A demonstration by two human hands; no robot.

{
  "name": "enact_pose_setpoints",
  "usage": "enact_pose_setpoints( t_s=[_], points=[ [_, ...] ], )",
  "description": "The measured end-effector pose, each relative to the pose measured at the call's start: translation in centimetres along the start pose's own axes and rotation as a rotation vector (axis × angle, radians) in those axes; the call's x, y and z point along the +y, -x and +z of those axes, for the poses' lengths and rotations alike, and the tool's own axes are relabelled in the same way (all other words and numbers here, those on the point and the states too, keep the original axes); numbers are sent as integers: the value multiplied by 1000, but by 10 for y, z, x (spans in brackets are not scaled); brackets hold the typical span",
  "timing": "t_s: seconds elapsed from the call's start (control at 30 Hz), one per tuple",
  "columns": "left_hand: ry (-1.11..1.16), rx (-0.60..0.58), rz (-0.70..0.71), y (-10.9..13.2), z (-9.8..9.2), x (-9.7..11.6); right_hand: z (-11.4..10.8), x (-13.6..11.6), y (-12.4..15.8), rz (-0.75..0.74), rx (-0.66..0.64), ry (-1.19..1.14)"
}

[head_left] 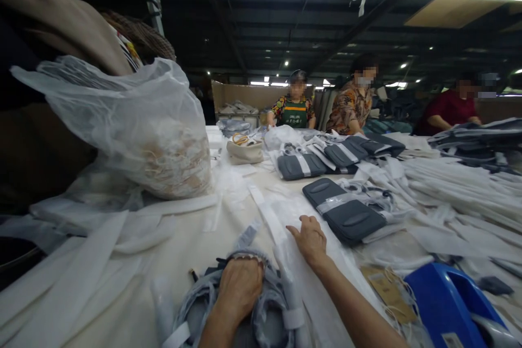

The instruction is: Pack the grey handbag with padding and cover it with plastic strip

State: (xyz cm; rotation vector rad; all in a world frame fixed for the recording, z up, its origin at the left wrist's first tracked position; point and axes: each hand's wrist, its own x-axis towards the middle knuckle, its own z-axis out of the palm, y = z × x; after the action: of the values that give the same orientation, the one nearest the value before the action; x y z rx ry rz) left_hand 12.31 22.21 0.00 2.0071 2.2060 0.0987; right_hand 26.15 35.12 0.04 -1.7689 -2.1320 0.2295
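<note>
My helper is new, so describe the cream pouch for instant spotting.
Find the big translucent plastic bag at left. Just right of it sits the cream pouch. Unlike the dark grey bundles farther right, it's pale, with orange handles at its top.

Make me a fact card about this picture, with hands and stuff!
Left hand: curled over a grey bundle with plastic-wrapped loops
Right hand: loosely open over clear plastic sheeting; touching or not, hard to tell
Nearby: folded dark grey bag with a pale band around it
Lower right: blue plastic object
Left side: big translucent plastic bag of pale scraps
Farther back: beige fabric basket with orange-handled scissors
Background: three people, one in a green apron
</note>
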Motion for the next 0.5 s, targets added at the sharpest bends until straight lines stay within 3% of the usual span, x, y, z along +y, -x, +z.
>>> enact_pose_setpoints(
  t_s=[0.27, 0.5],
  points=[
    [42, 16, -14, -2, 9, -4, 10, -7, -46, 158, -149, -185],
    [38, -17, -37, -3, 8, -4, -10, 4, -31, 142, -76, -536]
  ],
)
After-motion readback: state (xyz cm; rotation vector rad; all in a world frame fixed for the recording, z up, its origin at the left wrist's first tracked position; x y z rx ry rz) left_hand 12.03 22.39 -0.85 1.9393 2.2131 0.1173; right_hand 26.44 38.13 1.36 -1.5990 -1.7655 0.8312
